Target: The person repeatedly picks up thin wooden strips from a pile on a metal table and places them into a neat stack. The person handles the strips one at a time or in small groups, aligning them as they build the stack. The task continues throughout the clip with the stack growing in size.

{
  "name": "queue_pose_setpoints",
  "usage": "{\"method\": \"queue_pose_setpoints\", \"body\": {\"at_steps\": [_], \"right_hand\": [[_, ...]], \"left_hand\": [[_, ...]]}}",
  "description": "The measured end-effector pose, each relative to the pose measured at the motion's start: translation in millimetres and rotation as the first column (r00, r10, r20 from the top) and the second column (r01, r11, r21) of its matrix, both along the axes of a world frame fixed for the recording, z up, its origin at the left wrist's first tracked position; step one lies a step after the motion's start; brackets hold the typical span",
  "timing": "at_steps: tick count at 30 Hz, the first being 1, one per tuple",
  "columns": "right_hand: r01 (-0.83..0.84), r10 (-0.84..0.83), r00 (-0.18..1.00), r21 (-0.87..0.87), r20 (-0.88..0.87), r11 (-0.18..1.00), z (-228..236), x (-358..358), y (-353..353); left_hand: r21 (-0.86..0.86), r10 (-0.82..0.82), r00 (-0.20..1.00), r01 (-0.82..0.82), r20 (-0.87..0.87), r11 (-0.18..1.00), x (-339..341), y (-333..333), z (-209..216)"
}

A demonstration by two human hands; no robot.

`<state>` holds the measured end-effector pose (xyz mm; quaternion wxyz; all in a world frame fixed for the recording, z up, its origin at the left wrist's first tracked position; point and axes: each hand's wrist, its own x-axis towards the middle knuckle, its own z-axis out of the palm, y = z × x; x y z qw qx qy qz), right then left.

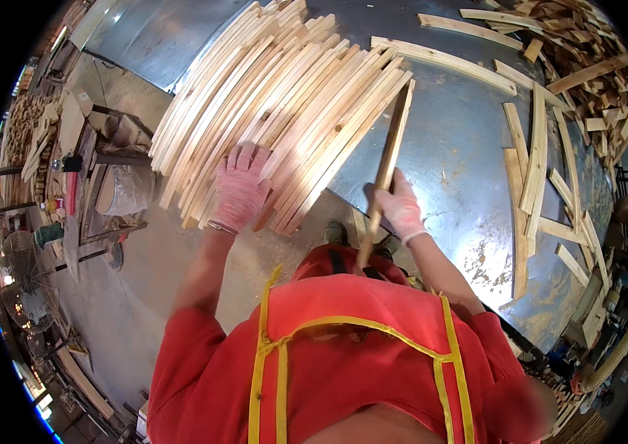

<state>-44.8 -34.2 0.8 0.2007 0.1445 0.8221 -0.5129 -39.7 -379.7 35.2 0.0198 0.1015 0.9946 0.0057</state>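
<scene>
Atop wooden slats (303,122), left grip (241,186) lies spread; right grip (401,209) clamps a strip (394,140)

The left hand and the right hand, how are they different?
The left hand lies on the wood row, but the right hand holds one strip beside it. The left hand is open and fairly flat, while the right hand is closed around its strip. Both wear pinkish gloves.
</scene>
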Motion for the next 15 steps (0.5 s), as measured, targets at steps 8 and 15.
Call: {"method": "queue_pose_setpoints", "body": {"at_steps": [8, 15], "right_hand": [[-0.485, 0.494, 0.866, 0.109, -0.08, 0.868, -12, -113, 21], [-0.103, 0.353, 0.878, 0.592, -0.324, 0.799, -28, -285, 87]], "left_hand": [[0.124, -0.007, 0.986, 0.028, -0.167, 0.992, 24, 64, -10], [0.096, -0.059, 0.994, 0.068, -0.096, 0.993, 10, 110, -48]]}}
